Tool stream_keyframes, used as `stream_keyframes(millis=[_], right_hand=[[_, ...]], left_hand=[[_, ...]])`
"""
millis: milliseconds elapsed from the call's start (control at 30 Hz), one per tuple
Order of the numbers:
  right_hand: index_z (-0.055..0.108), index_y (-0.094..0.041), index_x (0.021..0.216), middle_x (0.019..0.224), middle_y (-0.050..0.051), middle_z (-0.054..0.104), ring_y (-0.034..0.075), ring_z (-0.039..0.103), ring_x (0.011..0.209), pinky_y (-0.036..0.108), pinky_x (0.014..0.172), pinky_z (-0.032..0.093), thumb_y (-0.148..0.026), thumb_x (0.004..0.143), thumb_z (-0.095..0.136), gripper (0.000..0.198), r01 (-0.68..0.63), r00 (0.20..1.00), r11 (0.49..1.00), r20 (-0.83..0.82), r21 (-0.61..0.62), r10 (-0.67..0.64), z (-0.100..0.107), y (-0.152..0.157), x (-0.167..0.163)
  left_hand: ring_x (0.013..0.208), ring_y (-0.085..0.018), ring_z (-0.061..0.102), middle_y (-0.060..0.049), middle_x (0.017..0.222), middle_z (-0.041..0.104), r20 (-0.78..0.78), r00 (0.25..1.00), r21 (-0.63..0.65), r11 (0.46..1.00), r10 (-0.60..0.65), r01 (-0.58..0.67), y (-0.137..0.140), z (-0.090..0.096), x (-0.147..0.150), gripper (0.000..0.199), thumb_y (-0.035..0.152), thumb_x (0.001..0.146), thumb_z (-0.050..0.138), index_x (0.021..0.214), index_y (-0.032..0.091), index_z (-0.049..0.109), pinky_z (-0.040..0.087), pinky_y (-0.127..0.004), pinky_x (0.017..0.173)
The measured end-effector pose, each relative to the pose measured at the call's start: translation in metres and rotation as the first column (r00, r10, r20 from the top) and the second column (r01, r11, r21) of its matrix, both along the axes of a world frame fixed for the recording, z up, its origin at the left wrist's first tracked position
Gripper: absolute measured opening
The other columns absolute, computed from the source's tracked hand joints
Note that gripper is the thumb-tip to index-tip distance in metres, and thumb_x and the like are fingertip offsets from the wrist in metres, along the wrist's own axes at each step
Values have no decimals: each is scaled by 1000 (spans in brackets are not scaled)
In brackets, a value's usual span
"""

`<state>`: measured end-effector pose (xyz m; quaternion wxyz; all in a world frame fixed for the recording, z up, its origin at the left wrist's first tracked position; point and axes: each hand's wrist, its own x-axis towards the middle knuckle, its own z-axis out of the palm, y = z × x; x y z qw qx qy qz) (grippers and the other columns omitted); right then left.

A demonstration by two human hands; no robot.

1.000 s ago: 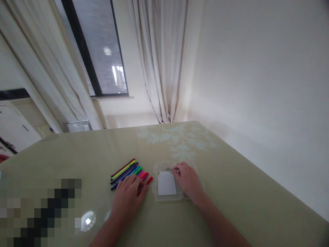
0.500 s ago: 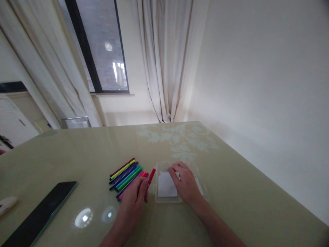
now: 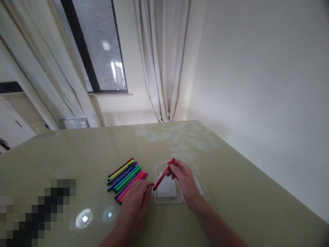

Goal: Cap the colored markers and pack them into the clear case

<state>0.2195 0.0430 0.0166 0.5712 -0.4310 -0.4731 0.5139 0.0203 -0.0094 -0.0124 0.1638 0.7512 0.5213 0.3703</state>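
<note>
A red felt-tip pen [image 3: 162, 177] slants over a clear plastic case [image 3: 167, 200], its upper end pinched in the fingers of my right hand [image 3: 184, 178]. My left hand [image 3: 137, 197] lies over the near ends of a row of felt-tip pens [image 3: 125, 180] in several colours. Its fingers are stretched out and hold nothing; one fingertip comes close to the lower end of the red pen, and whether they touch I cannot tell. Inside the case is a white sheet [image 3: 166, 188], partly behind the pen, with another white piece partly behind my right hand.
All of this is on a glossy greenish table [image 3: 231, 212] with a pale floral pattern. A blurred-out dark area [image 3: 38, 216] covers the left front. The white wall [image 3: 269, 103] runs along the right edge, and curtains [image 3: 164, 61] hang beyond the far edge.
The red pen has passed from my left hand to my right and moved right, over the case. My left hand has let go, its fingers now straighter beside the row of pens.
</note>
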Motion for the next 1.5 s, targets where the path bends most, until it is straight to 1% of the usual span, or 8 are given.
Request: stream_keyframes(millis=[100,200,333,533,767,1100,1400,1500], right_hand=[[70,-17,93,75,4,70,16,62,64,27,58,44,-54,81,72,39,110,992,993,65,40,-112,2,8,12],[71,-16,95,75,5,71,17,64,64,26,56,45,-54,83,69,40,76,983,996,167,43,-82,0,10,17],[72,-15,101,79,6,74,18,68,66,25,53,46,-49,86,65,37,-19,952,999,306,-44,32,-5,5,12],[75,-16,99,75,4,75,18,71,66,26,58,51,-38,89,64,26,-112,895,992,428,-63,129,-11,-1,5],[73,-18,103,86,6,78,20,74,78,29,73,55,-16,84,69,19,-66,791,998,609,-4,55,-17,-5,-1],[78,-21,80,81,4,75,19,67,77,27,70,43,-17,88,66,14,-140,415,988,910,71,-6,-7,-12,-3],[81,-23,95,91,5,79,20,70,84,27,77,46,-19,89,66,17,-148,493,985,870,94,-9,-9,-11,-2],[80,-22,94,86,4,78,18,69,78,26,73,45,-20,89,66,15,-149,538,986,843,76,16,-8,-11,-2]], left_hand=[[130,-29,58,-8,133,67,-225,973,114,990,-55,82,-1,-8,-3,29,37,99,57,125,29,65,50,-47,108],[132,-30,58,-6,142,63,-314,945,70,991,-88,115,-5,-13,0,27,38,93,67,118,31,69,53,-48,107],[127,-26,62,-4,140,64,-261,956,-47,991,-132,124,-12,-11,8,20,33,91,69,111,31,70,55,-41,105],[126,-27,63,-7,138,65,-193,972,-117,986,-136,115,-16,-7,16,60,29,85,75,141,31,54,55,-40,104],[124,-27,63,-5,139,64,-255,949,-65,982,-187,176,-15,-6,15,38,30,88,72,126,33,67,56,-39,102],[116,-27,66,-5,132,67,-308,930,-85,979,-201,183,-14,3,17,24,29,89,72,114,31,73,57,-41,100],[114,-24,66,-4,131,68,-359,911,21,974,-205,227,-12,-1,11,36,31,95,63,131,34,66,56,-35,99],[112,-23,66,-6,123,70,-304,946,110,983,-109,149,-3,-1,0,29,32,101,52,126,30,67,55,-33,97]])
